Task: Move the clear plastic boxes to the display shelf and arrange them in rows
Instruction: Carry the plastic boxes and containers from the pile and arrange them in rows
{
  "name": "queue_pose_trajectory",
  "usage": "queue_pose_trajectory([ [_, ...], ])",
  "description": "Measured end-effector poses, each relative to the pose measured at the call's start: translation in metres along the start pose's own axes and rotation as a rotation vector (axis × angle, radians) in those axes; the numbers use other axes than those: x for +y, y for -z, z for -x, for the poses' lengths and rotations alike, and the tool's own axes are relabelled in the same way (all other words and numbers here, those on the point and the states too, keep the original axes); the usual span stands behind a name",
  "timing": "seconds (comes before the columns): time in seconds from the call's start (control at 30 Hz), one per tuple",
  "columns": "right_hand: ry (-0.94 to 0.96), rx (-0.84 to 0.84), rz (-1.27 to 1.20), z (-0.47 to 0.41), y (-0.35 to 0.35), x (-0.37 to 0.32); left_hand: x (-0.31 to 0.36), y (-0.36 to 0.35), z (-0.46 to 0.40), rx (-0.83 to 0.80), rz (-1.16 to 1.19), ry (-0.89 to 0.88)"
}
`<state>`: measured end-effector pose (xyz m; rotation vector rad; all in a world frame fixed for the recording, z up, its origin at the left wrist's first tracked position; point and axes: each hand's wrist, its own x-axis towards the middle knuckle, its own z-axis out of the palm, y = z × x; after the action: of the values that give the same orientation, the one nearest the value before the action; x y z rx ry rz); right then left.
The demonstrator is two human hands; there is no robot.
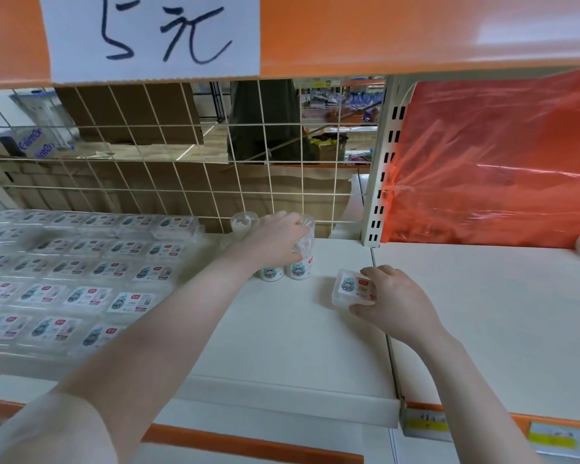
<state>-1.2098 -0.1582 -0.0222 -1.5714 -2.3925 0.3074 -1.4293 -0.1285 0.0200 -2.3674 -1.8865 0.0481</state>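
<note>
- Right hand (394, 304): fingers curled round a small clear plastic box (352, 287) resting on the display shelf (282, 329); light, rigid, likely slippery, best held by opposite edges.
- Left hand (275, 237): fingers grip a clear cylindrical tub (300, 256).

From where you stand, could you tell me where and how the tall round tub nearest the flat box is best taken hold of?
Grip the round tub around its upper wall, coming down from above, much as the left hand does now. It stands upright on the shelf, tight against a second tub on its left, so fingers fit best front and back.
</note>
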Motion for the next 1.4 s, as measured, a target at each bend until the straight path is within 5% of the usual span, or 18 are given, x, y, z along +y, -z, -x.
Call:
queue_pose_trajectory([
  [0.63,0.084,0.032,-0.026,0.015,-0.004,-0.034,-0.027,-0.002,0.071,0.147,0.095,0.184],
  [1.4,0.077,0.049,-0.077,0.022,-0.094,-0.357,-0.292,-0.047,0.356,0.248,0.15,0.578],
])
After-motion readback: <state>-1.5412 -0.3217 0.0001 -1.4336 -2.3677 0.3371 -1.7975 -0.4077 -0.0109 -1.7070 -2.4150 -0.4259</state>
